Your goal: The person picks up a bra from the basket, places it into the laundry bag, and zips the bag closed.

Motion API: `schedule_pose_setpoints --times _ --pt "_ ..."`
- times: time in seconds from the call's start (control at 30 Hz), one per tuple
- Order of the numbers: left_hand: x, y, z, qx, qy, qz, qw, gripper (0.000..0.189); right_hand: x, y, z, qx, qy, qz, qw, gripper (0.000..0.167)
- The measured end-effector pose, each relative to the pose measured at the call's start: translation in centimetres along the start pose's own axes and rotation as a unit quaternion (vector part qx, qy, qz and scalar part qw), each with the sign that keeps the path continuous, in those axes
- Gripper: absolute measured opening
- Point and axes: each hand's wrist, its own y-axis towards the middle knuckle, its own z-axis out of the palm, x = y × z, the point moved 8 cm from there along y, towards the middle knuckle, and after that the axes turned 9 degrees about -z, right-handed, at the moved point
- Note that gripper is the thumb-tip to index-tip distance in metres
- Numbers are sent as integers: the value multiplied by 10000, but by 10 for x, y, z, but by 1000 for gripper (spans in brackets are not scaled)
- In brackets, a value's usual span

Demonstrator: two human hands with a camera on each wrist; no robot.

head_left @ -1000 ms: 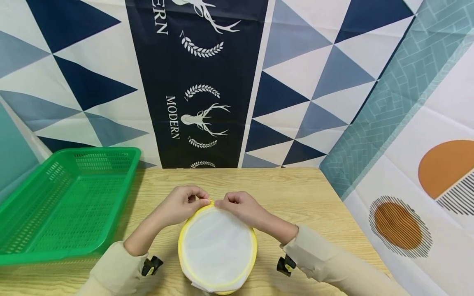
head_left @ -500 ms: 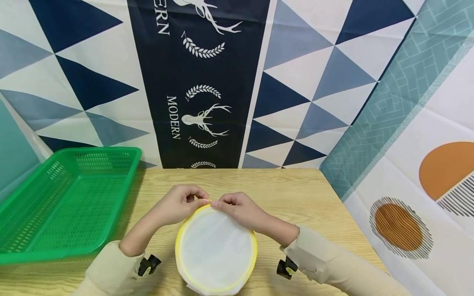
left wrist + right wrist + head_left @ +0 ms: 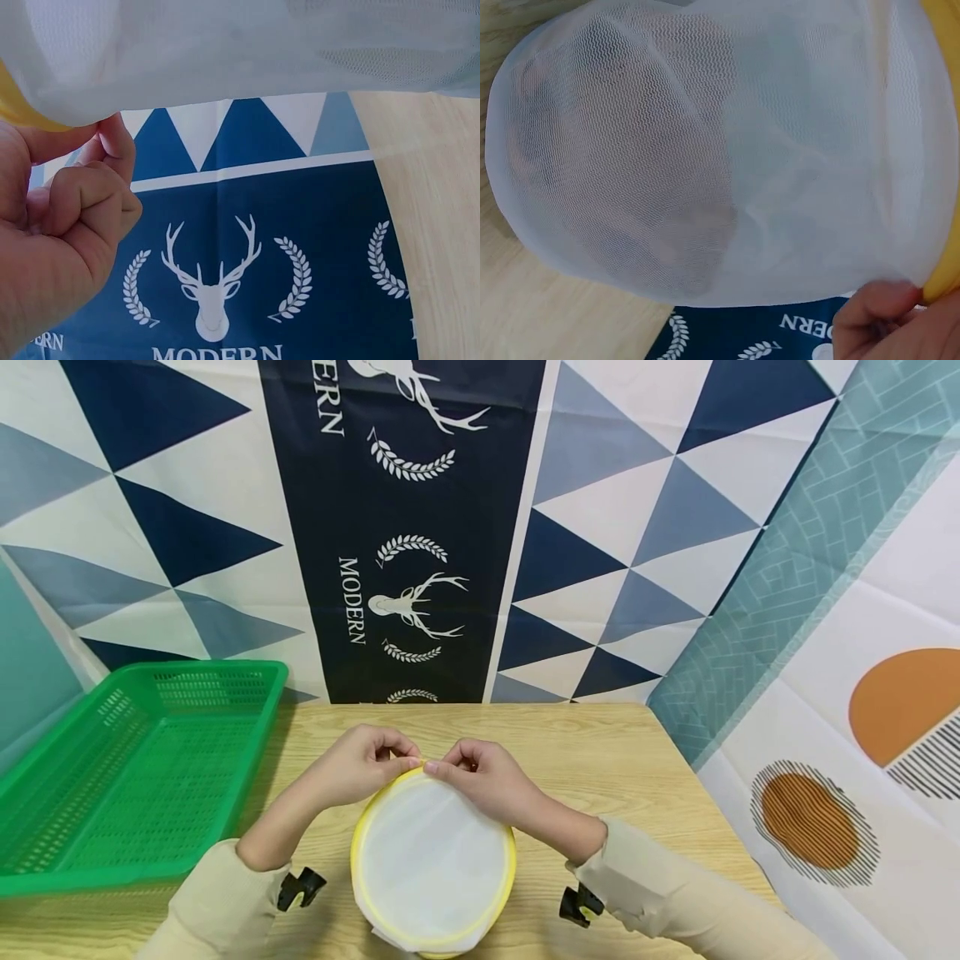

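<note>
A round, white mesh laundry bag (image 3: 435, 860) with yellow trim is held up over the table. At its far edge, my left hand (image 3: 363, 764) pinches the yellow trim between thumb and fingers. Close beside it, my right hand (image 3: 491, 781) pinches the same edge, with the fingertips of both hands nearly touching. Seen from the left wrist, the bag's pale side (image 3: 225, 52) spans the top. In the right wrist view the see-through mesh (image 3: 660, 165) fills most of the picture. What lies exactly between the fingertips is too small to tell.
A green plastic basket (image 3: 150, 777) with perforated sides stands on the left of the wooden table (image 3: 600, 760). Patterned cloth (image 3: 405, 527) hangs behind the table, and more covers the right side. Black camera mounts (image 3: 300, 889) sit under both wrists.
Both hands and the bag have shifted slightly left and away from me. The right fingertips have come closer to the left ones along the yellow edge. The basket stays put.
</note>
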Motion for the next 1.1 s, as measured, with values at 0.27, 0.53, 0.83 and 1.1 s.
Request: schedule_pose_setpoints --times 0.27,0.53,0.83,1.1 --pt "-1 0 2 103 -47 -2 9999 10 13 -3 -5 -146 -1067 -539 9927 21" --pt "-3 -1 2 129 -20 14 9999 11 12 -4 -4 -50 -792 -483 9957 24" --pt "-3 0 1 -30 231 116 9997 9 7 -7 -5 -68 -168 -188 9997 28" --pt "0 1 2 -20 179 136 9997 8 4 -10 -6 -81 -36 -132 9999 30"
